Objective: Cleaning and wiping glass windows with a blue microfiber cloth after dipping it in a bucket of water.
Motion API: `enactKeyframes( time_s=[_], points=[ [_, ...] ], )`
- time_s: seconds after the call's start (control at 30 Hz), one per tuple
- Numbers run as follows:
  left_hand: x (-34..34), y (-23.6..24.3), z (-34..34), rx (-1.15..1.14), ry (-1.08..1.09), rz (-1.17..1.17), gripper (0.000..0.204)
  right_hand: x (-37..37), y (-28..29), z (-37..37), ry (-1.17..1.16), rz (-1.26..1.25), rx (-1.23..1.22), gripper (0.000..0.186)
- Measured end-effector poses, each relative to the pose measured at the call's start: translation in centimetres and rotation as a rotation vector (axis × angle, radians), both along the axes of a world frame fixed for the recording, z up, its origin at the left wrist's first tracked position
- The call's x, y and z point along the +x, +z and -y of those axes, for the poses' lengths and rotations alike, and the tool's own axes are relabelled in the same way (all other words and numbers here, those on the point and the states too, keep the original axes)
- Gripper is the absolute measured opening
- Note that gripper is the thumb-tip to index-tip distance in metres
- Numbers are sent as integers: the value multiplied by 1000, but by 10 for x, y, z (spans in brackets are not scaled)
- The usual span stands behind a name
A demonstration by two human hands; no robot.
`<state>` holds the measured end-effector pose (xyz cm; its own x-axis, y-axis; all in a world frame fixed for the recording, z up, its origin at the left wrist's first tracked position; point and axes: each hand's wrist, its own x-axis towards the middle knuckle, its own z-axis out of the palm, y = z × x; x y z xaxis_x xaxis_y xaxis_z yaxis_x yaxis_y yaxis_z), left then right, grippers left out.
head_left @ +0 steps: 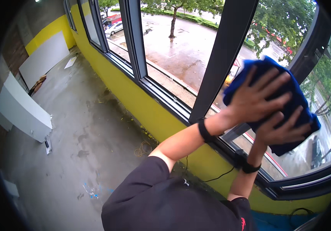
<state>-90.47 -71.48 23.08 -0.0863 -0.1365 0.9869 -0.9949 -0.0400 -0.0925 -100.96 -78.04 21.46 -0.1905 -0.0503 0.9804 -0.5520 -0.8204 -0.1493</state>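
A folded blue cloth (250,65) lies against the glass of the window pane (277,30) at the right. Flat on its upper left part rests my left hand (259,94), with the fingers spread. Lower and further right, my right hand (284,129) also presses flat on the cloth, fingers apart. Both arms reach out to the right, and each wrist wears a black band. Part of the cloth is hidden beneath my hands.
Dark window frames (227,50) stand above a yellow wall (130,102). Black cable (221,176) hangs near the wall, and thin yellow cord (143,148) lies on the grey floor (77,127). White boards (25,107) are at the left.
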Motion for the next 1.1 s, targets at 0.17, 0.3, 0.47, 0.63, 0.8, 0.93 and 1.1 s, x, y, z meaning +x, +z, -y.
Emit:
enactKeyframes(
  time_s=[0.17,0.3,0.47,0.63,0.8,0.93,1.1],
  points=[
    [71,-7,-59,-27,409,-85,43,90,-4,-53,222,-178,12,63],
    [93,-18,-73,-60,285,-192,45,108,-10,-70,339,-249,8,57],
    [73,-23,-56,-86,332,-255,43,82,-22,-55,369,-339,12,55],
    [6,-28,1,-50,227,-179,46,4,-38,-6,167,-257,4,57],
    [-89,-22,61,-83,108,-116,43,-91,-41,49,48,-209,-36,66],
    [-162,-33,107,-49,0,-43,42,-163,-79,99,-116,-191,45,67],
    [-227,-87,138,116,-141,35,50,-227,-153,137,-99,-73,173,66]
  ],
)
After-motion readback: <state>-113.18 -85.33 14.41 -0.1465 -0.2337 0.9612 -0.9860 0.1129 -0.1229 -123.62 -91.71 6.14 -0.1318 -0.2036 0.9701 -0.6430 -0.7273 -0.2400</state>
